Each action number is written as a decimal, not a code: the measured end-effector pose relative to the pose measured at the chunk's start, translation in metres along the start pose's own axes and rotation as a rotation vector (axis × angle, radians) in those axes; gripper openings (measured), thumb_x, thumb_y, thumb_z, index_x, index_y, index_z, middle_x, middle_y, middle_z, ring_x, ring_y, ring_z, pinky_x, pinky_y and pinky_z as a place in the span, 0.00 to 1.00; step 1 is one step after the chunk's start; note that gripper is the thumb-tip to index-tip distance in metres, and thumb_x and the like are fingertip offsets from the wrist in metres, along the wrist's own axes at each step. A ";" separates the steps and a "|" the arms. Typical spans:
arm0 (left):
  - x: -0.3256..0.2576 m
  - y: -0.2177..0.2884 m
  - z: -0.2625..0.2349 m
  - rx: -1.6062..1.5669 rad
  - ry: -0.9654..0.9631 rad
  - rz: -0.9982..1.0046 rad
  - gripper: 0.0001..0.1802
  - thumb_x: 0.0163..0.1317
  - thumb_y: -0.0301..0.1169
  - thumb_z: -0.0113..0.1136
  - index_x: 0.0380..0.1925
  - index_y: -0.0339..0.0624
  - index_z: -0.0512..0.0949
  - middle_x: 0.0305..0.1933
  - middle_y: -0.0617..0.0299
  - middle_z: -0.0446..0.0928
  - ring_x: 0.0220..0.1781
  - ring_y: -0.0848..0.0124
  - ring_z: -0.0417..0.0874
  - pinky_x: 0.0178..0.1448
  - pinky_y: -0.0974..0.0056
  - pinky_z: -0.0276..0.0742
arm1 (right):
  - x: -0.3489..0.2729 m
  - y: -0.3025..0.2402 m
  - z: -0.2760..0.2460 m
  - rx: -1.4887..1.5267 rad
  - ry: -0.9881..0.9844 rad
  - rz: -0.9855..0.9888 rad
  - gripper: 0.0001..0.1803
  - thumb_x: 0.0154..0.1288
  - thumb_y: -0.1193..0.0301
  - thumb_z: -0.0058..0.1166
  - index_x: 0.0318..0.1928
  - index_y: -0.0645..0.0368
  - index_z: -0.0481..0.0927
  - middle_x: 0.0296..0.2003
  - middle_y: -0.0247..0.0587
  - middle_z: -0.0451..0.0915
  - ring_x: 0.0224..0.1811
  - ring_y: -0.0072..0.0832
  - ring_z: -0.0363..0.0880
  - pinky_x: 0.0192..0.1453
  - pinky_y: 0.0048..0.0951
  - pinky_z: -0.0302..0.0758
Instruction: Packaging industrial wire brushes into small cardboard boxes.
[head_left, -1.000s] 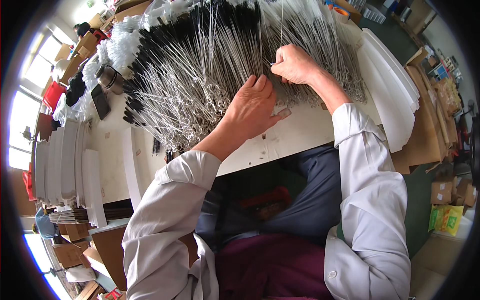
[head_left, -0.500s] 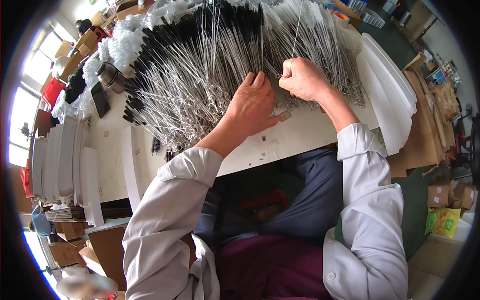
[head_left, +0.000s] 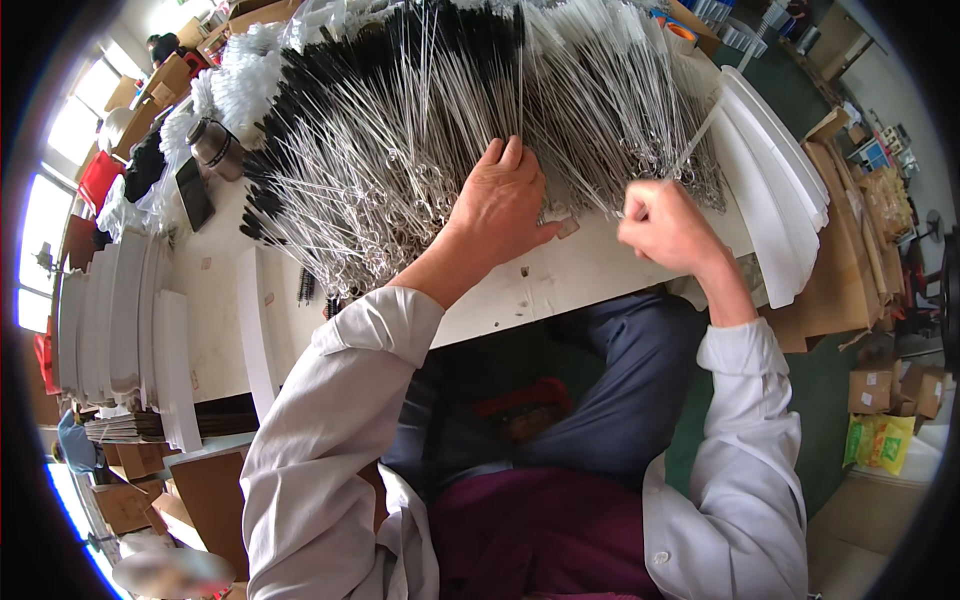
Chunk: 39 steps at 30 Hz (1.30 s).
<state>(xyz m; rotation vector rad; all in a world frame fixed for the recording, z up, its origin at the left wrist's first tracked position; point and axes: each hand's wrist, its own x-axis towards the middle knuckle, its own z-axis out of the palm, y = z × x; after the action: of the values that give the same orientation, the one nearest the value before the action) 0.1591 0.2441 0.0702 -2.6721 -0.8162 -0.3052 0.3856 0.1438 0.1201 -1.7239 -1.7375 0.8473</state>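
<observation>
A big heap of thin wire brushes with black bristle ends and looped wire ends covers the far part of the table. My left hand lies on the heap's near right edge, fingers stretched out and thumb apart. Near its thumb tip is a small pale piece. Right of it spreads a second heap of wire brushes with white ends. In front of that heap my right hand is closed on a thin brush. This brush slants up and right, blurred by motion.
Long white cardboard pieces lie at the table's right edge and stand stacked at the left. At the back left are a metal flask and a dark phone-like slab. An orange tape roll sits far right.
My right hand has moved right and toward me, away from my left hand. The brush in it has swung from near upright to slanting right. My left hand has hardly moved.
</observation>
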 end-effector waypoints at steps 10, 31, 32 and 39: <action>-0.010 0.012 -0.027 -0.432 0.352 0.100 0.16 0.59 0.33 0.72 0.43 0.34 0.85 0.49 0.48 0.85 0.59 0.48 0.82 0.65 0.48 0.77 | -0.087 0.003 -0.032 0.215 -0.342 0.337 0.06 0.63 0.76 0.60 0.30 0.66 0.80 0.27 0.44 0.86 0.21 0.21 0.81 0.24 0.24 0.78; -0.058 0.108 -0.088 -1.708 -0.335 -0.277 0.12 0.72 0.29 0.61 0.46 0.30 0.85 0.36 0.61 0.86 0.37 0.78 0.85 0.44 0.70 0.83 | -0.108 -0.046 -0.015 0.138 -0.400 0.349 0.12 0.63 0.68 0.70 0.32 0.64 0.83 0.24 0.36 0.83 0.22 0.20 0.81 0.25 0.22 0.76; -0.059 0.105 -0.088 -1.765 -0.345 -0.268 0.12 0.72 0.29 0.61 0.46 0.29 0.85 0.36 0.60 0.86 0.37 0.77 0.85 0.44 0.70 0.83 | -0.109 -0.046 -0.014 0.137 -0.402 0.349 0.12 0.63 0.68 0.70 0.32 0.64 0.83 0.24 0.36 0.83 0.22 0.20 0.81 0.25 0.22 0.76; -0.055 0.101 -0.092 -2.130 -0.422 -0.458 0.17 0.73 0.37 0.64 0.47 0.30 0.83 0.35 0.58 0.85 0.34 0.72 0.86 0.41 0.65 0.86 | -0.122 -0.053 -0.013 0.190 -0.279 0.258 0.10 0.68 0.70 0.69 0.34 0.65 0.83 0.25 0.34 0.82 0.23 0.18 0.80 0.27 0.22 0.76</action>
<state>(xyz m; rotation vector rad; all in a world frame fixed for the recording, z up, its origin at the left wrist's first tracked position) 0.1624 0.1039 0.1138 -4.3821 -1.9787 -1.3752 0.3643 0.0241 0.1751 -1.7898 -1.5595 1.3773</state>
